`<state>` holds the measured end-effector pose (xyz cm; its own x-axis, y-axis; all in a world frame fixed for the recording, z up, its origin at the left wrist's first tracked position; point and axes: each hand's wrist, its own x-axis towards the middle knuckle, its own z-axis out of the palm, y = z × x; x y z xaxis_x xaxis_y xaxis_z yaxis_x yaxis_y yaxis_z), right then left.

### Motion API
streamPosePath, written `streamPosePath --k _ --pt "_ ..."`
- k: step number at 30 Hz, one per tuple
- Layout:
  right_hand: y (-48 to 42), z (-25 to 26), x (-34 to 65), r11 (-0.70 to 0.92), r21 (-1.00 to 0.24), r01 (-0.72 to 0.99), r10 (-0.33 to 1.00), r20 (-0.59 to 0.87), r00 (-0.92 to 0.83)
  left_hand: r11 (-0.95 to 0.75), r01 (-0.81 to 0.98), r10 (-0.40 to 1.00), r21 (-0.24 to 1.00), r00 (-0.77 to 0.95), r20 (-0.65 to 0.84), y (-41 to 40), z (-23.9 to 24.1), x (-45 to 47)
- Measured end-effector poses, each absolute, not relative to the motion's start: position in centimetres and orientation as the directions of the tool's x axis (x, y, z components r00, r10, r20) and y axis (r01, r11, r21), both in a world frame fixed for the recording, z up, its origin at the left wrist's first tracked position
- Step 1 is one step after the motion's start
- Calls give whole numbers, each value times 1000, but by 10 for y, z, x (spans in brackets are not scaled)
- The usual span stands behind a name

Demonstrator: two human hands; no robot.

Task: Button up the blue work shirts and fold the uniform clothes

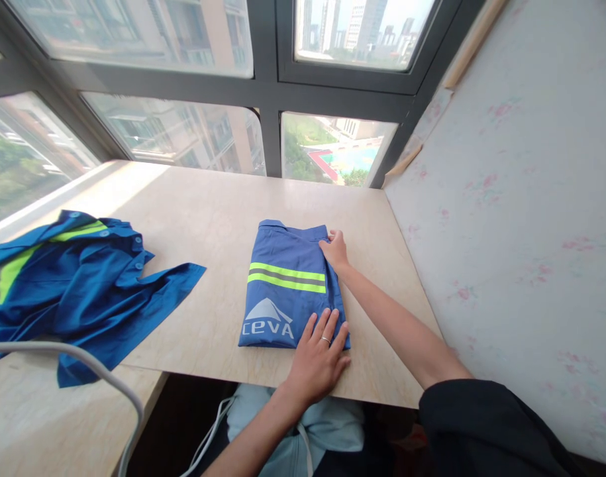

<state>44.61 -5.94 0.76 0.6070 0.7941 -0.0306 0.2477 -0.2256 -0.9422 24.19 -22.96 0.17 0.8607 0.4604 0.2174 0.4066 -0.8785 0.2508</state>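
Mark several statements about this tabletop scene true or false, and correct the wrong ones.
1. The left grip rests on the folded garment. True.
2. The right grip is at the folded garment's far right corner. True.
3. The loose garment lies to the folded garment's right. False: it lies to its left.
4. The ring is on the right grip. False: it is on the left grip.
5. The folded garment's white lettering reads "CEVA". True.

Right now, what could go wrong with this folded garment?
A tug by the right hand at the upper right corner might skew the folded garment. The left hand, pressing near its lower right, could crease it. Lying near the front edge of the table, it might slide off.
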Motion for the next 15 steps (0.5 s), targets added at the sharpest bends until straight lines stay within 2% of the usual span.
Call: streamPosePath --k 2,3,5,6,8,10,13,15 --pt "-64 16 437 -188 -870 455 806 129 578 -881 403 456 249 863 218 -230 1 242" --pt "-67 20 432 -150 -787 598 827 231 512 -881 402 456 250 862 219 -230 1 242" --pt "-75 25 419 -32 -530 847 883 383 272 -879 405 459 251 862 217 -230 1 242" --pt "-78 25 413 34 -404 914 903 404 145 -879 406 460 251 862 214 -230 2 242" --pt "-83 20 404 113 -266 957 926 377 -4 -879 405 458 254 865 206 -230 2 242" --pt "-86 9 401 60 -240 969 941 337 25 -880 396 451 263 870 199 -230 3 241" --pt "-84 -8 406 -99 -289 952 937 295 187 -877 383 445 291 875 191 -230 5 238" --pt "-82 -15 411 -116 -306 945 941 271 203 -870 370 443 326 876 190 -230 8 234"
